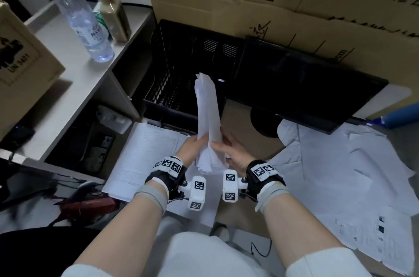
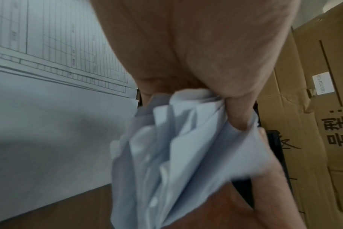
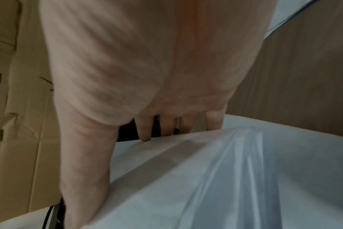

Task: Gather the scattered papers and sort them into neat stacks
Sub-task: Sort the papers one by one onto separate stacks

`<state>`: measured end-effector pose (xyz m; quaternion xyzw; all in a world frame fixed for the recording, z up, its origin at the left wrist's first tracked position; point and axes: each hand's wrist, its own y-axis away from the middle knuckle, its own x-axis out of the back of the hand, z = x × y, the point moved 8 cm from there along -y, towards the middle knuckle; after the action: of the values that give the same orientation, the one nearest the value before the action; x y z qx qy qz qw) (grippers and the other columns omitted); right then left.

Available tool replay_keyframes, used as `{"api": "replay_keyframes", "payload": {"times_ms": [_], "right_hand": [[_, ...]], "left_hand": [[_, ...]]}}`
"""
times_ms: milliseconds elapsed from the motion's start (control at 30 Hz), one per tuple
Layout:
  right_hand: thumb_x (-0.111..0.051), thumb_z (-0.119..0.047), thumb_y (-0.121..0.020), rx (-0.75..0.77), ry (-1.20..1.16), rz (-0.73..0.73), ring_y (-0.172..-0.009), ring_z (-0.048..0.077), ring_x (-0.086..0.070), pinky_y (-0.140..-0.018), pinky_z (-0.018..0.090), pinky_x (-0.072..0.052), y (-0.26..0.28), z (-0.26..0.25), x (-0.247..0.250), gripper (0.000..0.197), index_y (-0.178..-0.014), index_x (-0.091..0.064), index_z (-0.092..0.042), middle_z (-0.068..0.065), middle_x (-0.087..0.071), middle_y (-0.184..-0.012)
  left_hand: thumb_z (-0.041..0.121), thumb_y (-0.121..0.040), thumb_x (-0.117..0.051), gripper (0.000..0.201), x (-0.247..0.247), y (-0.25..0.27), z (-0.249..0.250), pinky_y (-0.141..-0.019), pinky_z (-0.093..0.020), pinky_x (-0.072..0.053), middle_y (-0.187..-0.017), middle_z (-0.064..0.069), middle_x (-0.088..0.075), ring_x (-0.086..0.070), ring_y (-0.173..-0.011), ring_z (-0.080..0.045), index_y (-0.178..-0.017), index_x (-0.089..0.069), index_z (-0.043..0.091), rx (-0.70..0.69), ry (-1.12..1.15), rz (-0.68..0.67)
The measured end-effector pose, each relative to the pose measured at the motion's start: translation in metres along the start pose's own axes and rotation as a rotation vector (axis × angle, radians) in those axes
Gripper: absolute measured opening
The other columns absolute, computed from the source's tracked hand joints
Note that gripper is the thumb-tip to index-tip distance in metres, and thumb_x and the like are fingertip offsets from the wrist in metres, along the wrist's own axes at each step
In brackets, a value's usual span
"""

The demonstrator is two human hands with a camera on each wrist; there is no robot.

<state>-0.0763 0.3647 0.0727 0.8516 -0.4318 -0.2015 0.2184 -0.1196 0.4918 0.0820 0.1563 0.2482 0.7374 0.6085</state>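
gripping one upright paper bundle (image 1: 208, 122), left hand (image 1: 192, 147) curled around it, right hand (image 1: 231, 149) pinching its edge

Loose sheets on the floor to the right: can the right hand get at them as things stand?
Probably not yet. The right hand grips the paper bundle together with the left hand. The loose sheets lie uncovered beside it, so once the bundle is released the path looks free.

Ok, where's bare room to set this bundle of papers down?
Bare brown floor lies between the stack of printed forms and the scattered sheets, below the black crate. Right is crowded. Both the left hand and right hand grip the bundle.
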Motion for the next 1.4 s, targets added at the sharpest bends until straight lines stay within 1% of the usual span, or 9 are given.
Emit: {"api": "replay_keyframes", "payload": {"times_ms": [267, 533, 733, 833, 900, 1033, 1233, 1333, 1400], "right_hand": [[-0.087, -0.034, -0.071, 0.004, 0.023, -0.004, -0.127, 0.011, -0.055, -0.101, 0.034, -0.05, -0.013, -0.013, -0.003, 0.102, -0.153, -0.027, -0.035, -0.007, -0.048, -0.147], [-0.088, -0.039, -0.069, 0.017, 0.005, -0.016, -0.126, 0.015, -0.056, -0.107, 0.044, -0.046, -0.001, -0.002, 0.011, 0.106, -0.154, -0.026, -0.032, -0.004, -0.05, -0.146], [-0.086, -0.044, -0.07, 0.009, 0.033, -0.068, -0.12, 0.016, -0.062, -0.1, 0.044, -0.051, 0.009, -0.002, 0.016, 0.101, -0.152, -0.03, -0.032, -0.002, -0.057, -0.14], [-0.085, -0.047, -0.07, -0.007, 0.069, -0.106, -0.117, 0.014, -0.064, -0.093, 0.037, -0.055, 0.01, -0.005, 0.017, 0.095, -0.149, -0.034, -0.037, -0.005, -0.059, -0.138], [-0.086, -0.05, -0.069, -0.029, 0.076, -0.097, -0.12, 0.018, -0.062, -0.101, 0.047, -0.05, 0.007, -0.004, 0.018, 0.092, -0.146, -0.038, -0.041, -0.005, -0.059, -0.138], [-0.083, -0.056, -0.066, -0.06, 0.099, -0.093, -0.125, 0.021, -0.057, -0.104, 0.055, -0.045, 0.005, -0.002, 0.016, 0.085, -0.14, -0.042, -0.053, -0.01, -0.058, -0.138], [-0.081, -0.066, -0.063, -0.108, 0.103, -0.094, -0.132, 0.014, -0.049, -0.112, 0.053, -0.035, 0.008, 0.0, 0.016, 0.088, -0.141, -0.048, -0.041, -0.012, -0.057, -0.139], [-0.081, -0.066, -0.063, -0.129, 0.104, -0.086, -0.133, 0.014, -0.048, -0.113, 0.051, -0.035, 0.005, 0.004, 0.017, 0.083, -0.137, -0.051, -0.044, -0.011, -0.056, -0.139], [-0.083, -0.055, -0.065, -0.111, 0.091, -0.033, -0.13, 0.016, -0.05, -0.107, 0.049, -0.042, 0.0, 0.006, 0.019, 0.077, -0.134, -0.051, -0.047, -0.008, -0.053, -0.141]], "left_hand": [[0.057, -0.102, -0.045, 0.055, 0.008, -0.013, 0.014, -0.097, -0.032, -0.054, -0.115, -0.003, -0.075, -0.072, -0.106, -0.015, -0.129, -0.064, 0.014, -0.013, -0.008, -0.05], [0.051, -0.105, -0.039, 0.052, -0.01, -0.002, 0.009, -0.073, -0.017, -0.054, -0.109, -0.003, -0.076, -0.074, -0.093, -0.008, -0.122, -0.067, 0.011, -0.061, -0.062, -0.037], [0.049, -0.097, -0.059, 0.039, -0.02, 0.004, 0.0, -0.078, -0.036, -0.058, -0.1, -0.004, -0.076, -0.073, -0.092, -0.024, -0.117, -0.069, 0.017, -0.053, -0.113, 0.003], [0.05, -0.079, -0.073, 0.038, -0.026, 0.008, 0.003, -0.093, -0.054, -0.054, -0.1, -0.013, -0.077, -0.071, -0.098, -0.038, -0.105, -0.074, 0.022, -0.06, -0.097, -0.015], [0.053, -0.073, -0.075, 0.042, -0.027, 0.011, 0.007, -0.098, -0.054, -0.051, -0.103, -0.015, -0.077, -0.07, -0.102, -0.04, -0.101, -0.074, 0.022, -0.059, -0.054, -0.002], [0.037, -0.086, -0.074, 0.021, -0.023, 0.013, 0.01, -0.096, -0.047, -0.053, -0.103, -0.016, -0.076, -0.07, -0.104, -0.038, -0.097, -0.073, 0.02, -0.057, 0.0, 0.034], [0.051, -0.067, -0.078, 0.058, -0.026, 0.011, 0.01, -0.099, -0.05, -0.053, -0.105, -0.012, -0.077, -0.072, -0.101, -0.033, -0.111, -0.074, 0.013, -0.046, 0.011, -0.01], [0.03, -0.09, -0.074, 0.043, -0.027, 0.008, 0.01, -0.103, -0.05, -0.05, -0.119, -0.016, -0.071, -0.067, -0.113, -0.033, -0.124, -0.067, 0.004, -0.042, -0.062, 0.009], [0.018, -0.091, -0.07, 0.028, -0.022, 0.006, 0.008, -0.09, -0.042, -0.056, -0.11, -0.014, -0.073, -0.068, -0.108, -0.033, -0.116, -0.07, 0.006, -0.05, -0.127, 0.029]]}}
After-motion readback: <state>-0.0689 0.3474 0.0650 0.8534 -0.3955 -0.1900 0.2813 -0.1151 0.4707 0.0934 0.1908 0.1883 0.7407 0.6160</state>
